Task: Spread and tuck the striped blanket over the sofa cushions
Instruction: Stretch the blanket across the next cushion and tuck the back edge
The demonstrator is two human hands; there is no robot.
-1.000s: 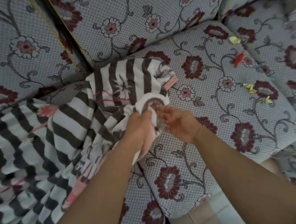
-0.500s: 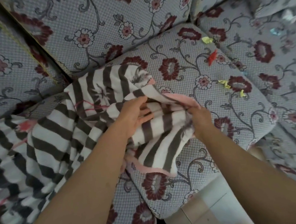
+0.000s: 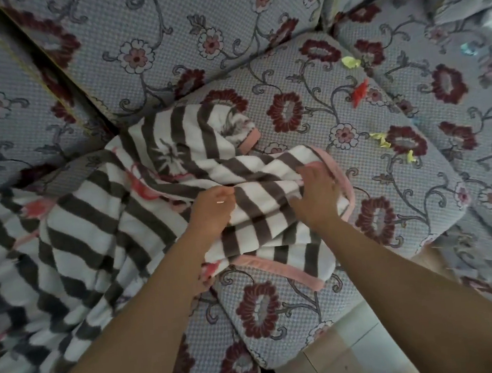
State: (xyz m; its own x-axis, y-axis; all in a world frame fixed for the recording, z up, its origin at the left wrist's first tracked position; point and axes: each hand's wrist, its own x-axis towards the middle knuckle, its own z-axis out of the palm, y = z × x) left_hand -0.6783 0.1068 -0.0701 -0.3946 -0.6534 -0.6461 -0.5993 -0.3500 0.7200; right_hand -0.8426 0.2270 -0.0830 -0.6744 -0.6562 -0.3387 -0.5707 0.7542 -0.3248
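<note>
2 hands point(image 3: 263, 201) on 1 blanket point(image 3: 91, 230)

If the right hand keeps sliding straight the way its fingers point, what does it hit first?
The right hand points up and slightly right, so it would first cross the blanket's pink edge, then bare floral seat cushion. The yellow scraps look just off that line, though depth is unclear.

The striped blanket point(image 3: 97, 232) — white with dark brown bands and a pink trim — lies rumpled, bunched between the left hand point(image 3: 210, 209) and right hand point(image 3: 317, 197). Its pink-edged corner folds over just right of the grip; most of it spreads left across the floral sofa cushions point(image 3: 371, 148) — grey with maroon flowers.
</note>
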